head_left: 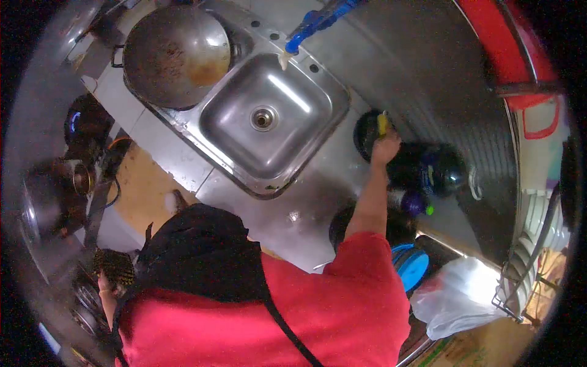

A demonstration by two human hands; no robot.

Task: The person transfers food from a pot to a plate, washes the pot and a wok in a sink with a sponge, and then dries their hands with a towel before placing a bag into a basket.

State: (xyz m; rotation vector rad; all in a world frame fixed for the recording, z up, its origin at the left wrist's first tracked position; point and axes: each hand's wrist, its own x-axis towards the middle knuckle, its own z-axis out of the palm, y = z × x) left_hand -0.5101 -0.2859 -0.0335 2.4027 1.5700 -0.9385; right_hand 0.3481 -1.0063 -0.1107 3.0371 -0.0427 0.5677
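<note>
Steel kitchen counter with a sink point(290, 101), wok point(174, 55) at far left, right hand point(385, 147) closed around a yellow sponge point(383, 123), sponge at its fingertips against a black pan point(365, 136) right of the sink, left hand point(105, 287) near left, grip unclear.

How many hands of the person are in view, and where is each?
2. The right hand holds a yellow sponge at a dark pan, right of the sink. The left hand is low at the left edge, next to a brown woven thing; its grip is unclear.
</note>
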